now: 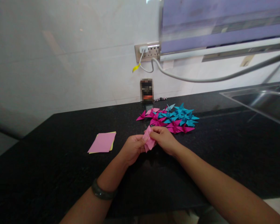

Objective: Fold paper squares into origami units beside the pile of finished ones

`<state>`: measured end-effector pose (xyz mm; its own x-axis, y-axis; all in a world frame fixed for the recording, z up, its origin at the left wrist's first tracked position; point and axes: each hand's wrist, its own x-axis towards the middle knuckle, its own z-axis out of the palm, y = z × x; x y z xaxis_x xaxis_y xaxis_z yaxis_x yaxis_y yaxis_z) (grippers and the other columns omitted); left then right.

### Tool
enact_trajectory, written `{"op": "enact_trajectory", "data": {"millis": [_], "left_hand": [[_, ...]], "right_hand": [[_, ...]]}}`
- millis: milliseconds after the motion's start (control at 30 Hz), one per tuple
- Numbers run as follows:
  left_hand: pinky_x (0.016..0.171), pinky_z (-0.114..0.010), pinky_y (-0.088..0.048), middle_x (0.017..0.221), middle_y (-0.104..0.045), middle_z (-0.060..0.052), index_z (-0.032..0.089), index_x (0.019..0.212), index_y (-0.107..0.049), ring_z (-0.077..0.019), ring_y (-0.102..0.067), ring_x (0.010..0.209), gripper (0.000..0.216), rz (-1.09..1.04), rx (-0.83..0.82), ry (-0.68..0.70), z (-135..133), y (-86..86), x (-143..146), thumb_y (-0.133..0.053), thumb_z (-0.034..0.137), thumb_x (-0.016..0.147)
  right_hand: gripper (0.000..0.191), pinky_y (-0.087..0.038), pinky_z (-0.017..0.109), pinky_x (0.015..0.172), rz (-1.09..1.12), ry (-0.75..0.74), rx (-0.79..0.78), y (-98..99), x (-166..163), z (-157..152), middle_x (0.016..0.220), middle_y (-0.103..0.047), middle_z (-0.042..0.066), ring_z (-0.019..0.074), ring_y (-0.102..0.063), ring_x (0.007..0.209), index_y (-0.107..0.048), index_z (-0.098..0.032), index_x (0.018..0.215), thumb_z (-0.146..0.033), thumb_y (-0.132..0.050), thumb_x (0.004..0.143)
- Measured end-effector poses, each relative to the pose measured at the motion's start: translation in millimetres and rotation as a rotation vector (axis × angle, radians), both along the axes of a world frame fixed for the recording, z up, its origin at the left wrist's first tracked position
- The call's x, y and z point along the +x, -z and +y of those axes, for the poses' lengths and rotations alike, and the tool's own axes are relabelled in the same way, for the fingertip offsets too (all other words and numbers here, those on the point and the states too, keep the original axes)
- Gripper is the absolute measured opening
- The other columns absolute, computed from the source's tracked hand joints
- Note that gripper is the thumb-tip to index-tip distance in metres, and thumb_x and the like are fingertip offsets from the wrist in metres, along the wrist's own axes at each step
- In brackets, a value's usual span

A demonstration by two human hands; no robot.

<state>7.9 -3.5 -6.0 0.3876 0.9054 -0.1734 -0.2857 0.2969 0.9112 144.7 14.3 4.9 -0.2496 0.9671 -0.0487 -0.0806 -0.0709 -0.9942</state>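
Note:
A pale pink piece of folded origami paper (149, 140) is held between both my hands above the black counter. My left hand (133, 148) pinches its left side, with the thumb on the near face. On the other side, my right hand (164, 138) grips the paper's right edge between thumb and fingers. Parts of the fingers are hidden behind the paper. Just beyond my hands lie several folded paper cranes, magenta ones (175, 126) in front and on the left, blue ones (180, 114) behind on the right. Left of my hands rests a stack of square paper (103, 142), pink over yellow.
A phone-like upright object (147, 91), its face pixelated, stands against the wall beside a beaded string (160, 99). A white plug and cable sit in the wall socket (148, 52). A metal sink (259, 96) is set into the black counter (60, 174) at right.

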Motion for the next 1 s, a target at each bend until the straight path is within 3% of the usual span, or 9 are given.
{"op": "enact_trajectory", "data": {"millis": [133, 300, 367, 500, 633, 767, 1000], "left_hand": [[0.061, -0.025, -0.045, 0.070, -0.067, -0.010, 0.009, 0.077, -0.068, -0.0140, -0.059, 0.060, 0.027, 0.065, 0.039, -0.008, 0.4, -0.3, -0.6, -0.065, 0.034, 0.068], [0.066, -0.028, -0.046, 0.068, -0.067, -0.007, 0.011, 0.071, -0.068, -0.0148, -0.060, 0.062, 0.022, 0.176, 0.045, -0.063, -0.2, -0.5, 0.0, -0.068, 0.031, 0.064], [0.065, -0.028, -0.046, 0.066, -0.066, -0.006, 0.011, 0.068, -0.068, -0.0152, -0.059, 0.063, 0.021, 0.223, 0.070, -0.100, 0.4, 0.2, 0.3, -0.068, 0.031, 0.063], [0.060, -0.025, -0.041, 0.060, -0.063, -0.003, 0.013, 0.065, -0.069, -0.0136, -0.054, 0.058, 0.018, 0.342, 0.221, -0.253, 3.1, 1.2, -1.1, -0.064, 0.030, 0.067], [0.056, -0.024, -0.034, 0.054, -0.058, 0.000, 0.016, 0.055, -0.067, -0.0129, -0.048, 0.055, 0.019, 0.534, 0.468, -0.363, 5.2, 1.2, -3.5, -0.062, 0.029, 0.068], [0.060, -0.024, -0.034, 0.059, -0.060, -0.002, 0.019, 0.056, -0.069, -0.0153, -0.049, 0.061, 0.017, 0.581, 0.636, -0.365, 4.5, 0.0, -3.6, -0.060, 0.025, 0.070], [0.062, -0.024, -0.035, 0.058, -0.061, -0.002, 0.020, 0.054, -0.068, -0.0158, -0.052, 0.061, 0.024, 0.682, 0.689, -0.336, 3.3, 0.7, -1.4, -0.055, 0.023, 0.074]], "right_hand": [[0.014, -0.038, 0.020, 0.045, -0.023, -0.007, -0.030, 1.2, 1.5, 0.8, 0.052, -0.053, -0.003, 0.0081, -0.047, 0.045, -0.060, -0.014, 0.067, -0.025, -0.051, 0.067], [0.016, -0.039, 0.020, 0.054, -0.161, -0.006, 0.190, 3.0, 3.5, 0.6, 0.072, -0.060, 0.002, 0.0088, -0.051, 0.060, -0.064, -0.012, 0.065, -0.022, -0.052, 0.069], [0.018, -0.038, 0.019, 0.051, -0.195, -0.043, 0.207, 1.7, 3.9, 0.2, 0.070, -0.059, 0.002, 0.0079, -0.049, 0.057, -0.064, -0.012, 0.070, -0.024, -0.051, 0.072], [0.021, -0.035, 0.016, 0.039, -0.220, -0.039, 0.120, -0.8, 4.0, 0.1, 0.065, -0.057, 0.000, 0.0059, -0.044, 0.047, -0.062, -0.013, 0.088, -0.022, -0.053, 0.072], [0.008, -0.038, 0.015, 0.036, -0.278, -0.015, 0.013, 1.0, 3.0, 0.2, 0.058, -0.054, -0.002, 0.0059, -0.046, 0.044, -0.059, -0.014, 0.075, -0.015, -0.054, 0.068], [0.007, -0.038, 0.016, 0.032, -0.297, -0.009, -0.121, 4.2, -1.2, -1.5, 0.046, -0.046, -0.005, 0.0055, -0.044, 0.036, -0.050, -0.016, 0.063, -0.016, -0.051, 0.070], [0.009, -0.042, 0.015, 0.033, -0.009, -0.122, -0.309, 7.0, -5.6, -2.7, 0.050, -0.048, -0.007, 0.0021, -0.040, 0.033, -0.048, -0.015, 0.070, -0.008, -0.044, 0.069]]}}
